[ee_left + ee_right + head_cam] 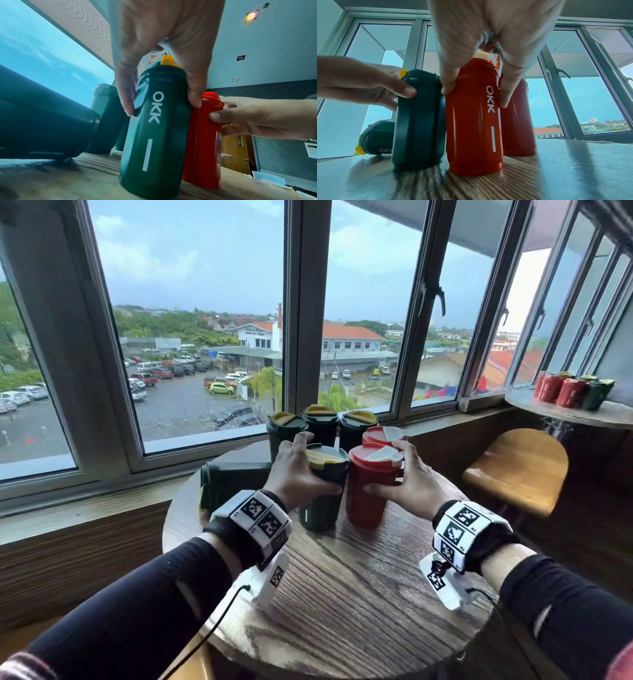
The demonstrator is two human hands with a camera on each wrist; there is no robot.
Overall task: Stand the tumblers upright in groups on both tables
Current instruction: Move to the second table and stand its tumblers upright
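On the round wooden table (342,594) my left hand (298,474) grips a dark green tumbler (322,498) (154,128) with a yellow lid flap, standing upright. Beside it my right hand (407,481) grips an upright red tumbler (370,491) (474,115) with a white flap. The two tumblers touch side by side. Behind them stand three green tumblers (320,422) and another red tumbler (382,436) (517,121). One green tumbler (236,482) (375,138) lies on its side at the left.
A second small table (579,412) at the far right carries a group of upright red and green tumblers (572,392). A wooden chair (517,467) stands between the tables. Windows and a wooden sill run along the back.
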